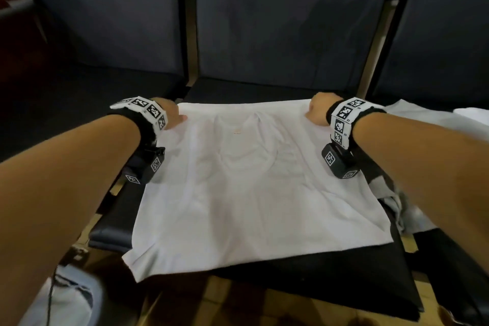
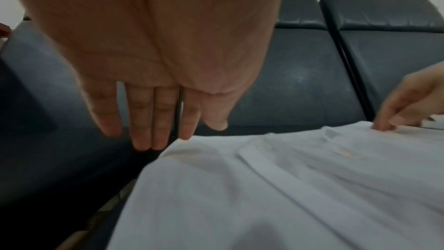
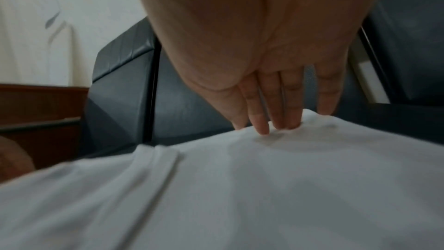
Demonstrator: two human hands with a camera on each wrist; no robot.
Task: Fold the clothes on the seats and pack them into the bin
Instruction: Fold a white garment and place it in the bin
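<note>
White cotton, thin and limp: the shirt (image 1: 251, 180) lies spread flat on the middle seat (image 1: 330, 283), its near hem hanging just over the front edge. It looks light and soft, likely to sag and wrinkle wherever it is unsupported, so the far corners or folded side edges are the sensible places to take hold, both at once.

At the far left corner the left hand (image 1: 169, 114) has its fingers (image 2: 153, 121) straight and close together, tips pointing down just beside the cloth's edge, gripping nothing. At the far right corner the right hand (image 1: 318, 111) presses its straight fingers (image 3: 276, 105) into the fabric, dimpling it, without pinching.

More pale clothes (image 1: 423, 119) lie on the seat to the right. No bin can be identified with any certainty.
</note>
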